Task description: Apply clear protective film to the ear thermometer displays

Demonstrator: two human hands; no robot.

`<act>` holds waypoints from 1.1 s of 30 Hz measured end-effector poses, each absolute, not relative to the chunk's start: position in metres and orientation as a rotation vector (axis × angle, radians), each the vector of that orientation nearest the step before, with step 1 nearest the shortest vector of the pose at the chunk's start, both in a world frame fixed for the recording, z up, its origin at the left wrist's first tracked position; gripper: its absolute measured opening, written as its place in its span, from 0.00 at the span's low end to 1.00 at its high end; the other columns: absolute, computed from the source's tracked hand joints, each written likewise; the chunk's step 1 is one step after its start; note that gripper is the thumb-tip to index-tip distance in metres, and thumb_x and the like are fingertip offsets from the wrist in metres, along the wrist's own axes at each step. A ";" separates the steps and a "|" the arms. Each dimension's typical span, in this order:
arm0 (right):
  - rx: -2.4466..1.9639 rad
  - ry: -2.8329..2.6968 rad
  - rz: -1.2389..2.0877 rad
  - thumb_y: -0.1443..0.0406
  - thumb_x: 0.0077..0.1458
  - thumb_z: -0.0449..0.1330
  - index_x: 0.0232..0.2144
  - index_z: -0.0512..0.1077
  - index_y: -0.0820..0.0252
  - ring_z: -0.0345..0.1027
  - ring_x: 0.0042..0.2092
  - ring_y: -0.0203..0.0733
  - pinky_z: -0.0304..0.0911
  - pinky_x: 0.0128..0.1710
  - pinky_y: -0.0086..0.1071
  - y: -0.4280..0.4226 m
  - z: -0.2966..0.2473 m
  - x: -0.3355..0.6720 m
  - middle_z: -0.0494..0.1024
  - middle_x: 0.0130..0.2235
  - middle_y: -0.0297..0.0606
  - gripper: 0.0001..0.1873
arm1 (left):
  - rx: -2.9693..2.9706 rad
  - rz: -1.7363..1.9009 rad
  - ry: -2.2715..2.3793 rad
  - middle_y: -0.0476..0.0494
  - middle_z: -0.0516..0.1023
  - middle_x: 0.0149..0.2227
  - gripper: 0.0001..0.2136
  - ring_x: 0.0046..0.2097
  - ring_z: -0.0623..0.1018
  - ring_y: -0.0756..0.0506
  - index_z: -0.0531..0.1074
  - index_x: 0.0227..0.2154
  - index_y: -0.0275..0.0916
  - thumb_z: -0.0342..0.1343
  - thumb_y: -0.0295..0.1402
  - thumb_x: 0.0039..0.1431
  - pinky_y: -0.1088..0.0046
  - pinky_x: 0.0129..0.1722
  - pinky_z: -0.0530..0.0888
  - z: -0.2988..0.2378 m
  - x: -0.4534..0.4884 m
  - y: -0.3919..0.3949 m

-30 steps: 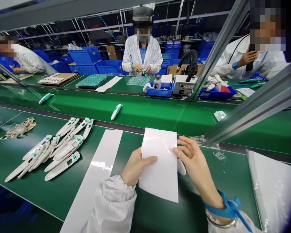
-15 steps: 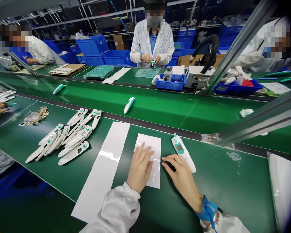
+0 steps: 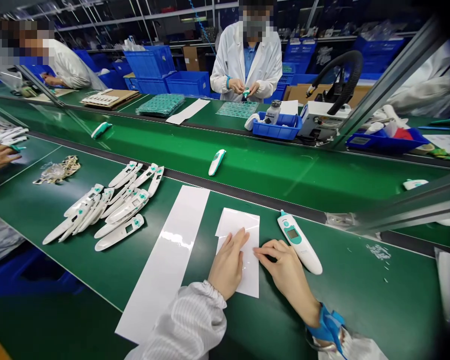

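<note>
A small white glossy sheet [image 3: 240, 220] lies on the green bench, looking like two overlapping pieces. My left hand [image 3: 229, 261] rests flat on it with fingers stretched out. At the sheet's right edge my right hand [image 3: 281, 262] is closed in a pinch, thumb and forefinger tips together; whatever they hold, if anything, is too small to make out. Just beyond the right hand lies a white and teal thermometer [image 3: 300, 242] with its screen facing up. A long white glossy strip [image 3: 168, 250] lies left of my left hand.
Several white thermometer shells [image 3: 116, 205] lie piled at left, near a heap of small parts [image 3: 58, 170]. Behind the bench edge, a green conveyor belt [image 3: 165, 150] carries several thermometers [image 3: 217, 162]. Tiny clear scraps [image 3: 378, 251] lie at right. A co-worker [image 3: 247, 65] works opposite.
My left hand's fingers have drawn closer together and lower on the sheet. My right thumb and forefinger have closed into a pinch at its edge. The whole view has shifted slightly.
</note>
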State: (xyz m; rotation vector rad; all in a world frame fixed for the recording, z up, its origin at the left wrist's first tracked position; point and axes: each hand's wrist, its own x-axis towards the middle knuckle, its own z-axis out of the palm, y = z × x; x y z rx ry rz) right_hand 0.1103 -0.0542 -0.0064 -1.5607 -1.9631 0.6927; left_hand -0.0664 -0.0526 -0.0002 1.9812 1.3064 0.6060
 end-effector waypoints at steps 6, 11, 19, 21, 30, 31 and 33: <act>-1.590 -1.968 0.737 0.55 0.65 0.48 0.29 0.76 0.53 0.67 0.36 0.48 0.56 0.35 0.42 -0.050 0.002 0.107 0.76 0.33 0.38 0.20 | 2.038 0.617 1.296 0.45 0.61 0.63 0.25 0.65 0.56 0.53 0.44 0.63 0.40 0.34 0.23 0.63 0.61 0.67 0.52 -0.003 -0.066 -0.052; -1.620 -1.978 0.710 0.62 0.60 0.53 0.24 0.72 0.55 0.65 0.33 0.47 0.54 0.33 0.40 -0.047 0.007 0.101 0.74 0.30 0.36 0.14 | 2.074 0.610 1.298 0.44 0.60 0.63 0.24 0.66 0.54 0.51 0.48 0.62 0.39 0.33 0.22 0.63 0.59 0.67 0.53 -0.005 -0.067 -0.054; -1.467 -1.923 0.753 0.70 0.54 0.54 0.27 0.65 0.57 0.63 0.37 0.46 0.58 0.37 0.40 -0.060 0.010 0.097 0.71 0.33 0.36 0.05 | 2.092 0.641 1.267 0.44 0.62 0.62 0.30 0.65 0.56 0.50 0.39 0.63 0.41 0.35 0.19 0.60 0.55 0.67 0.54 -0.010 -0.069 -0.051; -1.391 -1.764 0.910 0.68 0.55 0.53 0.28 0.66 0.56 0.65 0.38 0.45 0.60 0.39 0.39 -0.065 0.011 0.100 0.72 0.35 0.36 0.04 | 2.095 0.637 1.251 0.42 0.62 0.62 0.32 0.65 0.56 0.50 0.38 0.64 0.41 0.35 0.17 0.57 0.54 0.67 0.54 -0.011 -0.069 -0.053; -1.348 -1.120 1.379 0.54 0.49 0.65 0.28 0.69 0.58 0.71 0.34 0.42 0.67 0.37 0.33 -0.049 0.045 0.126 0.75 0.30 0.37 0.14 | 1.954 0.497 1.484 0.41 0.63 0.61 0.20 0.65 0.57 0.44 0.62 0.56 0.37 0.46 0.26 0.59 0.63 0.65 0.57 0.058 -0.063 0.001; -1.365 -1.127 1.341 0.54 0.49 0.65 0.28 0.69 0.58 0.70 0.34 0.42 0.67 0.36 0.32 -0.045 0.051 0.130 0.75 0.30 0.37 0.15 | 1.929 0.532 1.551 0.40 0.66 0.59 0.20 0.63 0.60 0.44 0.63 0.55 0.37 0.48 0.29 0.59 0.65 0.64 0.57 0.067 -0.059 0.024; -1.388 -1.149 1.241 0.53 0.49 0.65 0.30 0.69 0.57 0.70 0.34 0.42 0.67 0.35 0.31 -0.040 0.062 0.139 0.75 0.31 0.37 0.15 | 1.839 0.591 1.711 0.36 0.65 0.59 0.21 0.62 0.62 0.41 0.59 0.57 0.35 0.46 0.33 0.62 0.63 0.62 0.59 0.077 -0.050 0.078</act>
